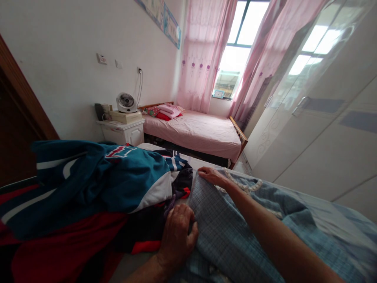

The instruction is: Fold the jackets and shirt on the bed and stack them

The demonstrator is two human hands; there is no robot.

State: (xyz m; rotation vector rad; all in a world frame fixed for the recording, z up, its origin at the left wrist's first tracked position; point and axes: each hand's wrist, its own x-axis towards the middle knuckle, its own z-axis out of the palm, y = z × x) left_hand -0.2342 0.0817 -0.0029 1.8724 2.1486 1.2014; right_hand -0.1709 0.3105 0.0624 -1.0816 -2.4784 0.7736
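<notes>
A blue checked garment (pixel 224 220) with white lace-like trim (pixel 243 184) lies spread on the bed surface in front of me. My right hand (pixel 210 175) reaches across it, fingers bent down over the far left corner of the cloth. At the garment's near left edge is my left hand (pixel 180 228), with curled fingers and the thumb against the edge; the fingertips are hidden. Left of both hands lies a heap of clothes, with a teal and white hooded top (pixel 132 173) over red and black cloth (pixel 70 243).
Beyond stands a second bed (pixel 203 129) with a pink sheet and folded bedding (pixel 167 112). A white fan (pixel 126 102) sits on boxes on a white bedside cabinet (pixel 123 131). Glossy white wardrobes (pixel 312 129) line the right side; pink curtains (pixel 203 51) frame the window.
</notes>
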